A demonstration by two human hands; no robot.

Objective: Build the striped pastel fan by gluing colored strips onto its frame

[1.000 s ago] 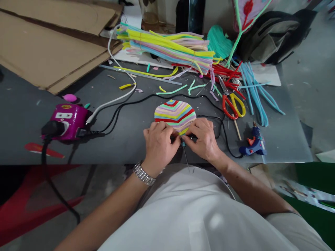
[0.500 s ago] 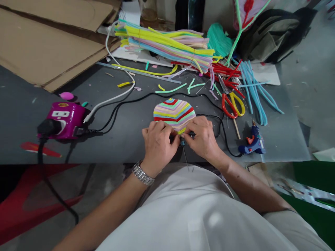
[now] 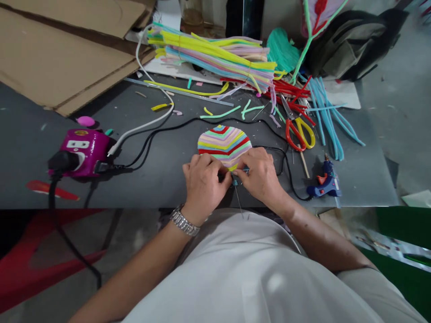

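Observation:
A rounded piece of striped pipe cleaners lies on the table in front of me, its bands bent into chevrons of red, yellow, mint, pink and blue. At its lower edge my left hand is closed, thumb and finger pinching by the yellow tip. My right hand pinches the same edge from the other side, fingertips almost meeting the left ones. A small blue bit shows just below the fingertips, and a thin wire runs down from there toward my shirt. The fingers hide part of the lower edge.
Right of my hands are a blue glue gun and red-and-yellow scissors. Bundled pipe cleaners lie at the back, blue ones at right. A purple power adapter with cables stands left, near cardboard.
Both hands stay pinched at the lower edge with only tiny finger shifts. A bit of blue shows more clearly beside the right fingers now.

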